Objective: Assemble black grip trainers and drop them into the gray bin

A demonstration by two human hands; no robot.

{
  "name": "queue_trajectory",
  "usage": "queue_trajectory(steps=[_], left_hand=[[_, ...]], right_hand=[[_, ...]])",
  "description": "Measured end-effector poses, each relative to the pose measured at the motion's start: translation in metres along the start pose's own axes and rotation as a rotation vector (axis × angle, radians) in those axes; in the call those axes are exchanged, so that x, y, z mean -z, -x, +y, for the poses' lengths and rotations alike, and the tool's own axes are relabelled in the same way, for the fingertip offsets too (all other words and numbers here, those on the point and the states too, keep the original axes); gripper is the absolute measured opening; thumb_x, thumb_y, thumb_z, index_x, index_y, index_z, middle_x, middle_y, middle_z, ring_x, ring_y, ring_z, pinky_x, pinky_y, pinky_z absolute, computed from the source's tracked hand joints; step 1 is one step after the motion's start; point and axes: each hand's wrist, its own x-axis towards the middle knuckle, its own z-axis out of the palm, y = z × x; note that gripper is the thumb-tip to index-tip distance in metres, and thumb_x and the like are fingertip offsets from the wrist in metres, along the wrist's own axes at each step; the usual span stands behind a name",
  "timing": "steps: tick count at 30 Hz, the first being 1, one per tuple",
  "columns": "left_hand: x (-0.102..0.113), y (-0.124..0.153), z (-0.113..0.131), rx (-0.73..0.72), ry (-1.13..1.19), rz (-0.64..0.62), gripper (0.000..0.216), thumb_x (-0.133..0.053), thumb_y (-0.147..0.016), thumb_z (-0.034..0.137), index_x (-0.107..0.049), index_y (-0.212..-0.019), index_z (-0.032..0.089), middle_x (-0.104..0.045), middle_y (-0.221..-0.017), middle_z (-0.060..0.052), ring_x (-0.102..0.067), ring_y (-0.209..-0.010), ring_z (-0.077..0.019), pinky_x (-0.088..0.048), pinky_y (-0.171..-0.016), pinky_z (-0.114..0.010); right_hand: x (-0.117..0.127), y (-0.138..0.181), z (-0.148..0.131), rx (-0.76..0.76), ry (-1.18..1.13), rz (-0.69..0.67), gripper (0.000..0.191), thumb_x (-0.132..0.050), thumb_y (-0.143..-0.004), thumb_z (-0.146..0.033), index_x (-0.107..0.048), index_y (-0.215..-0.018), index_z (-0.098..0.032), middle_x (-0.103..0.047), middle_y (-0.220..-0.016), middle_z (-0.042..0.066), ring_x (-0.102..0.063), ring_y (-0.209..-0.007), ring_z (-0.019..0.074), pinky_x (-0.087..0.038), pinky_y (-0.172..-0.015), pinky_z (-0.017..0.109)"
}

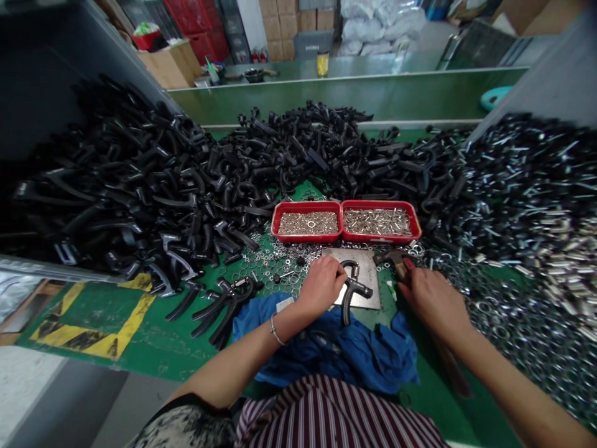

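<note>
My left hand point(321, 283) is closed at the left side of a black hand grip exerciser point(358, 287) with a coil spring. The exerciser lies on a square metal plate point(370, 266); exactly what the fingertips pinch is hidden. My right hand point(436, 305) is wrapped around a hammer point(400, 266), its head beside the plate's upper right corner and its handle running down toward me. Below the plate a crumpled blue cloth point(336, 354) is spread. Several similar exercisers point(226, 305) with springs lie to the left of the cloth.
Two red trays point(308, 238) of small metal parts stand behind the plate. Black handles point(186, 180) are heaped at left and back. Metal rings point(513, 336) and a pile of metal pins point(569, 255) spread at right. Yellow-black tape point(93, 342) marks the bench's left corner.
</note>
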Motion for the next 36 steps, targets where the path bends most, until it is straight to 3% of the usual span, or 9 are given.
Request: queue_trajectory(steps=[4, 9, 12, 16, 21, 24, 29, 32, 36], left_hand=[[0.002, 0.000, 0.003, -0.028, -0.093, -0.013, 0.012, -0.054, -0.095, 0.024, -0.061, -0.088, 0.017, -0.061, -0.097, -0.006, -0.056, -0.099, -0.0217, -0.043, -0.092, -0.036], [0.007, -0.010, 0.012, -0.230, -0.354, -0.115, 0.021, -0.043, -0.099, 0.021, -0.062, -0.093, 0.014, -0.062, -0.097, -0.009, -0.056, -0.096, -0.0236, -0.043, -0.088, -0.038], [0.009, -0.014, 0.014, -0.281, -0.414, -0.147, 0.024, -0.039, -0.100, 0.019, -0.062, -0.093, 0.015, -0.062, -0.096, -0.009, -0.057, -0.092, -0.0233, -0.043, -0.086, -0.037], [0.007, -0.003, 0.012, -0.288, -0.400, -0.142, 0.025, -0.038, -0.101, 0.022, -0.062, -0.095, 0.016, -0.063, -0.099, -0.008, -0.056, -0.096, -0.0234, -0.044, -0.087, -0.037], [-0.016, 0.025, 0.021, -0.038, -0.285, 0.015, 0.048, -0.062, -0.087, 0.049, -0.056, -0.121, 0.015, -0.052, -0.132, -0.015, -0.050, -0.118, -0.0323, -0.042, -0.097, -0.048], [-0.022, 0.029, 0.027, 0.031, -0.243, 0.074, 0.060, -0.064, -0.085, 0.035, -0.045, -0.136, 0.008, -0.051, -0.135, -0.020, -0.049, -0.121, -0.0328, -0.041, -0.101, -0.049], [0.006, 0.010, 0.019, -0.271, -0.329, 0.133, 0.064, -0.040, -0.092, 0.011, -0.021, -0.154, 0.012, -0.039, -0.153, -0.015, -0.037, -0.137, -0.0289, -0.026, -0.115, -0.047], [0.023, -0.002, 0.009, -0.360, -0.319, 0.047, 0.067, -0.035, -0.091, 0.008, -0.021, -0.155, 0.020, -0.040, -0.153, -0.010, -0.039, -0.137, -0.0268, -0.027, -0.114, -0.046], [0.021, -0.007, 0.003, -0.168, -0.119, 0.056, 0.082, -0.049, -0.083, 0.013, -0.012, -0.156, 0.016, -0.049, -0.142, -0.014, -0.045, -0.129, -0.0287, -0.032, -0.111, -0.048]], right_hand=[[-0.008, -0.008, 0.006, -0.016, -0.226, 0.095, 0.025, -0.050, -0.094, -0.036, -0.054, -0.096, -0.012, -0.061, -0.088, 0.016, -0.059, -0.087, 0.0310, -0.050, -0.077, 0.042], [0.015, -0.004, -0.005, 0.017, -0.665, 0.143, 0.033, -0.050, -0.096, -0.038, -0.049, -0.122, -0.017, -0.063, -0.110, 0.013, -0.065, -0.092, 0.0245, -0.054, -0.079, 0.036], [0.028, 0.001, -0.017, 0.106, -0.651, 0.222, 0.036, -0.046, -0.099, -0.034, -0.046, -0.133, -0.022, -0.061, -0.127, 0.011, -0.062, -0.112, 0.0258, -0.051, -0.094, 0.040], [0.029, 0.004, -0.017, 0.167, -0.488, 0.087, 0.037, -0.038, -0.101, -0.029, -0.046, -0.137, -0.026, -0.060, -0.134, 0.009, -0.063, -0.114, 0.0291, -0.056, -0.080, 0.041], [0.024, 0.005, -0.012, 0.009, -0.743, 0.069, 0.032, -0.050, -0.097, -0.037, -0.054, -0.126, -0.024, -0.065, -0.126, 0.009, -0.066, -0.107, 0.0261, -0.055, -0.086, 0.040], [0.018, 0.005, -0.013, -0.185, -0.900, 0.143, 0.035, -0.055, -0.093, -0.040, -0.056, -0.124, -0.022, -0.068, -0.120, 0.009, -0.067, -0.103, 0.0260, -0.053, -0.091, 0.042], [0.012, 0.012, -0.005, -0.365, -1.004, 0.203, 0.047, -0.055, -0.092, -0.044, -0.054, -0.134, -0.022, -0.070, -0.113, 0.010, -0.069, -0.088, 0.0245, -0.057, -0.076, 0.040], [0.014, 0.019, 0.001, -0.356, -0.959, 0.233, 0.047, -0.056, -0.092, -0.043, -0.055, -0.134, -0.023, -0.068, -0.118, 0.010, -0.068, -0.094, 0.0255, -0.056, -0.081, 0.042], [0.025, 0.024, -0.001, -0.204, -0.876, 0.276, 0.043, -0.055, -0.094, -0.039, -0.056, -0.134, -0.024, -0.065, -0.125, 0.010, -0.065, -0.108, 0.0276, -0.053, -0.093, 0.046]])
